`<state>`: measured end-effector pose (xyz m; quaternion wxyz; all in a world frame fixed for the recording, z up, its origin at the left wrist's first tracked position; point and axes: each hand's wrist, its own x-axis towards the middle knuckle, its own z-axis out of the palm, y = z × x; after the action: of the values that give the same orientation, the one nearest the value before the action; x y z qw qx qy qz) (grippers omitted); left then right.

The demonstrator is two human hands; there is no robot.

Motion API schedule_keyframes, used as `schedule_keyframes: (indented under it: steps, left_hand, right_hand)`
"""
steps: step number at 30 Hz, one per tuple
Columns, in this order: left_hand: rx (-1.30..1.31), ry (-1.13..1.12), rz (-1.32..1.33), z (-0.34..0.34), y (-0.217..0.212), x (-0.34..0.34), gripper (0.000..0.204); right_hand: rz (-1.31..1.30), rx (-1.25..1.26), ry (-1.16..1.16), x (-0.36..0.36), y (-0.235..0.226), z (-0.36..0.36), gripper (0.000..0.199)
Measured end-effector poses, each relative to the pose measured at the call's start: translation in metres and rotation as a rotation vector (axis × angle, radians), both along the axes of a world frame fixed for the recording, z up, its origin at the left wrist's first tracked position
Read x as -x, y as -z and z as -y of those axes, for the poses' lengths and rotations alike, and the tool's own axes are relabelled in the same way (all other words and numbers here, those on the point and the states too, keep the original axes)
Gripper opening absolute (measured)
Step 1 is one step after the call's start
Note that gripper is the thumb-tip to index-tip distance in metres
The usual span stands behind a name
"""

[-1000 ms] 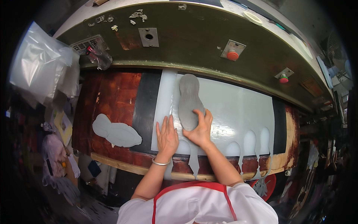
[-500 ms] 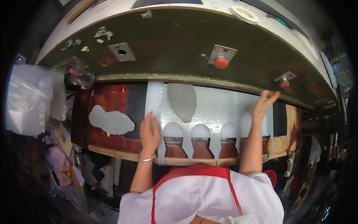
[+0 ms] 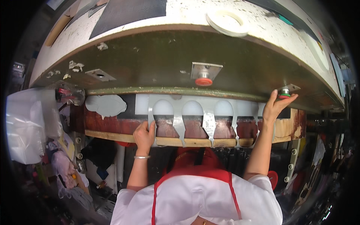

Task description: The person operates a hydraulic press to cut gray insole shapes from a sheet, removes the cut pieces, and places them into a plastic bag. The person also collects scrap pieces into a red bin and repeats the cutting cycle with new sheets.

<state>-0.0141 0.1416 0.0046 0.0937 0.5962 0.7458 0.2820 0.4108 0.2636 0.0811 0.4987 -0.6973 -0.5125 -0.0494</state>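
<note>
Two hands at a cutting press, one sheet under work. Left hand (image 3: 144, 135): fingers curled over the left end of the pale grey sheet (image 3: 204, 114), holding it flat against the front edge of the bench (image 3: 112, 134). Sheet: lies on the white cutting pad (image 3: 141, 104) beneath the green press head (image 3: 157, 63), with four rounded cut-outs already in a row along its near side. Right hand (image 3: 275, 107): raised, fingers loosely spread, fingertips touching the green button (image 3: 285, 93) under the head's right end; nothing gripped. Red button (image 3: 203, 81): mid-head, untouched. Loose grey cut piece (image 3: 105, 105): on the bench, left of the sheet. Step judged: triggering the press on the positioned sheet. Next move calls for the left fingers to be kept clear of the head's path and the sheet kept from shifting.
</note>
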Motion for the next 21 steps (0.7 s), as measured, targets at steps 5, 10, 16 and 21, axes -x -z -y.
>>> schedule_keyframes:
  steps: [5,10,16,21]
  left_hand:
    - [-0.003,-0.085,0.208,0.022,0.007,0.005,0.023]
    - [0.02,-0.075,0.284,0.045,0.02,0.011,0.022]
    - [-0.01,0.069,0.247,0.109,0.009,0.016,0.021]
    - [0.214,0.073,0.202,0.167,0.002,0.022,0.026]
  right_hand:
    - [-0.009,0.162,-0.36,0.053,0.048,0.117,0.044]
    - [-0.017,0.401,-0.386,0.066,0.079,0.178,0.01]
    - [-0.15,0.38,-0.251,0.065,0.058,0.207,0.017]
    - [-0.407,0.189,-0.457,0.142,0.043,0.157,0.068]
